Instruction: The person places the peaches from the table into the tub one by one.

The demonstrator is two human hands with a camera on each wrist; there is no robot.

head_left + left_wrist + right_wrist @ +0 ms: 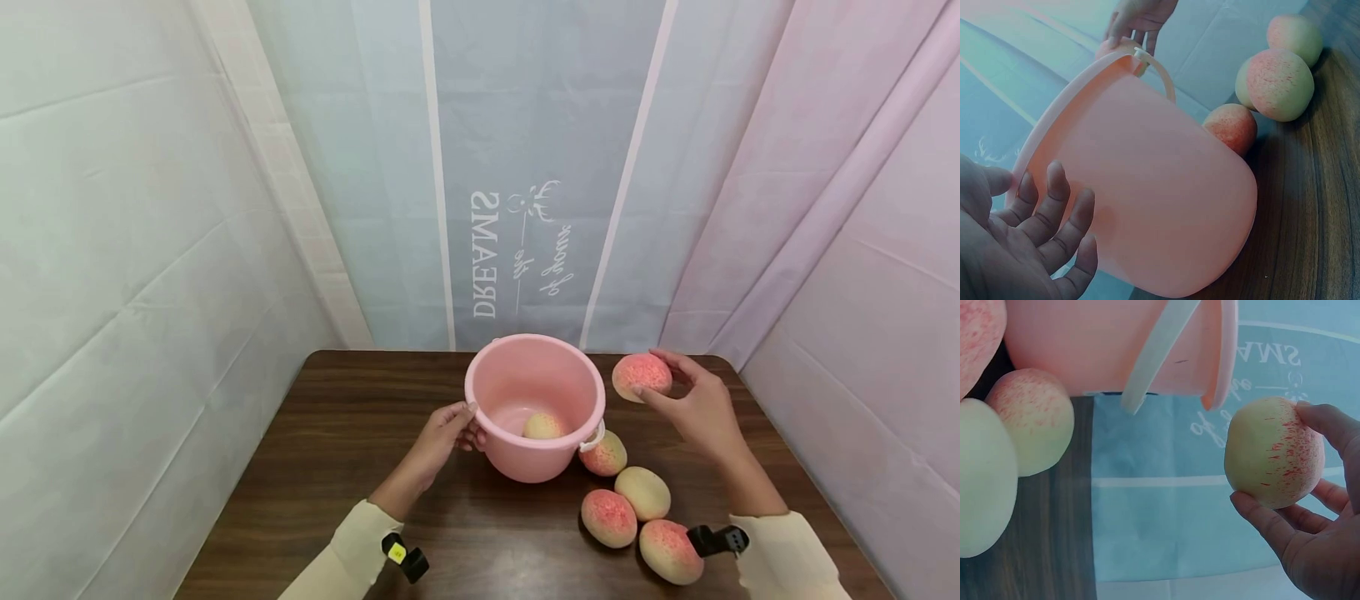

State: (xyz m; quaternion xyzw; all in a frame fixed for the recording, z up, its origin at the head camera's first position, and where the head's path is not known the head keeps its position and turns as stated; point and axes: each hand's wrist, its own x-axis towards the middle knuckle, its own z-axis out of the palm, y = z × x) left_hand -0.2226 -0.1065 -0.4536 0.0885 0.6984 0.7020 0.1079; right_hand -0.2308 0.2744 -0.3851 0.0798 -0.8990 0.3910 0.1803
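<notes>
A pink bucket [534,462] stands upright on the table, with one peach [543,426] at its bottom. My left hand [444,439] pinches the bucket's left rim between thumb and forefinger; in the left wrist view the other fingers curl loosely beside the wall. To the right of the bucket, my right hand [699,408] grips a pink-and-yellow peach [640,377] by its sides, held up near rim height. The right wrist view shows that peach [1269,456] between thumb and fingers, apart from the bucket.
Several more peaches lie on the table to the bucket's right and front, among them a peach [604,455] close by its wall and a peach [671,552] near my right sleeve. A white handle [592,437] hangs on the bucket's right side. Behind the wooden table [337,458] hangs a curtain [517,108].
</notes>
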